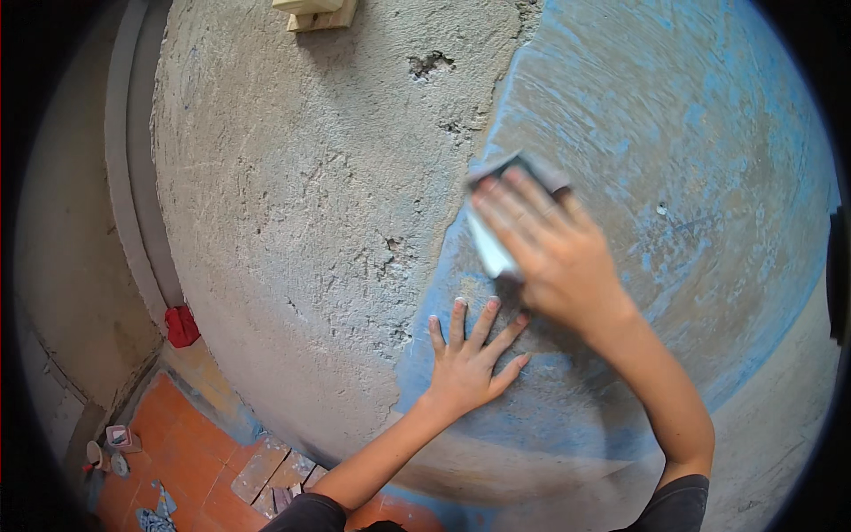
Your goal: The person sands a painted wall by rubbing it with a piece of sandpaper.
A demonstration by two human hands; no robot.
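Before me is a wall (638, 153) with blue paint partly worn off to grey, beside a band of rough bare plaster (299, 199). My right hand (552, 246) presses a sheet, probably folded sandpaper (488, 246), against the painted side, close to the ragged paint edge. Hand and sheet are both blurred, and the palm covers much of the sheet. Just below, my left hand (469, 366) lies flat on the blue paint with its fingers spread and holds nothing.
Wooden blocks (316, 13) jut from the wall at the top. A red cloth-like item (181, 326) is at the left corner. On the orange tile floor (179, 432) are small containers (123, 439), a rag (157, 512) and loose paint-stained tiles (262, 469).
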